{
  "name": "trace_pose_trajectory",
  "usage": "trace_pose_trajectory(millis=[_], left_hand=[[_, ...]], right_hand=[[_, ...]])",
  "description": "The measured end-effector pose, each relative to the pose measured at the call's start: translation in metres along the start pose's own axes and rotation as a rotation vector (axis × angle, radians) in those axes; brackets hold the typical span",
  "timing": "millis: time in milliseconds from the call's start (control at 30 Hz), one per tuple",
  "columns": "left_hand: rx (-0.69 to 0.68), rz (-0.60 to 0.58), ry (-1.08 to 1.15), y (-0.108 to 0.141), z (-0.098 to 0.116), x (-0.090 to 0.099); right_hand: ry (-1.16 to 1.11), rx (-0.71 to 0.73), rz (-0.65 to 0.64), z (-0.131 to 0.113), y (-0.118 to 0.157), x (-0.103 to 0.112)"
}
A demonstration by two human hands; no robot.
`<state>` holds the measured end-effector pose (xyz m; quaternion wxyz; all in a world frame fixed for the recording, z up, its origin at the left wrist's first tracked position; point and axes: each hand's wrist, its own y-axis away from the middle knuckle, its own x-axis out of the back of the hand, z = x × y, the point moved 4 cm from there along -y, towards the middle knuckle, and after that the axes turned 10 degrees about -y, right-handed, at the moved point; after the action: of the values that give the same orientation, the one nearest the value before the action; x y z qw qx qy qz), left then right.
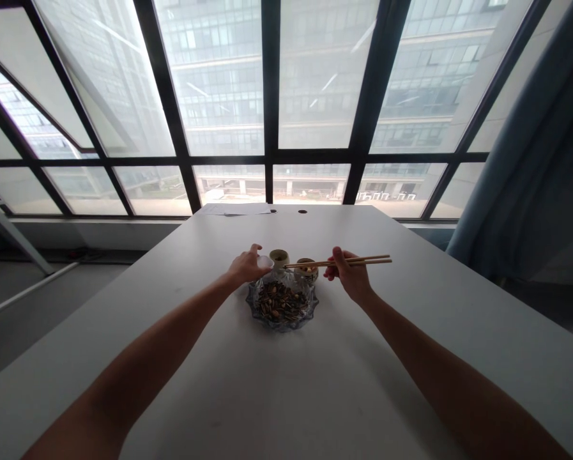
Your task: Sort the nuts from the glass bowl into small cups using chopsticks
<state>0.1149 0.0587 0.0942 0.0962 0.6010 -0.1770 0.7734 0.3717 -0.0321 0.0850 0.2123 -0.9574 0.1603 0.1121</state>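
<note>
A scalloped glass bowl (282, 306) full of dark seeds sits on the white table. Just behind it stand two small cups, a greenish one (279, 255) and a patterned one (307, 271) with pale pieces inside. My left hand (248, 264) holds a small white cup (266, 262) at the bowl's back left, beside the greenish cup. In my right hand (348, 271) is a pair of wooden chopsticks (370, 260), level and pointing left, with their tips near the greenish cup and the white cup. Whether the tips grip anything is too small to tell.
Papers (236, 209) lie at the far edge of the white table (276, 396), near two dark holes. Large windows rise behind it. A blue curtain (520, 140) hangs at the right, and a white metal frame (20, 239) stands at the left.
</note>
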Motion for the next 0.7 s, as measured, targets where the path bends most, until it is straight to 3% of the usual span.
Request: trace_pose_trajectory(millis=[133, 233, 333, 467, 700], left_hand=[[-0.184, 0.250, -0.037, 0.007, -0.001, 0.002], [-0.262, 0.326, -0.067, 0.013, -0.002, 0.001], [-0.169, 0.252, -0.046, 0.009, -0.007, -0.002], [0.021, 0.008, -0.034, -0.007, -0.010, -0.007], [-0.105, -0.045, -0.125, -0.037, 0.030, -0.007]], right_hand=[[-0.011, 0.018, 0.030, 0.000, -0.002, 0.003], [-0.007, 0.034, 0.047, 0.000, -0.002, 0.005], [0.008, 0.045, 0.055, -0.001, -0.002, 0.006], [0.010, 0.050, 0.061, 0.000, -0.003, 0.008], [0.014, 0.075, 0.096, 0.005, -0.004, 0.013]])
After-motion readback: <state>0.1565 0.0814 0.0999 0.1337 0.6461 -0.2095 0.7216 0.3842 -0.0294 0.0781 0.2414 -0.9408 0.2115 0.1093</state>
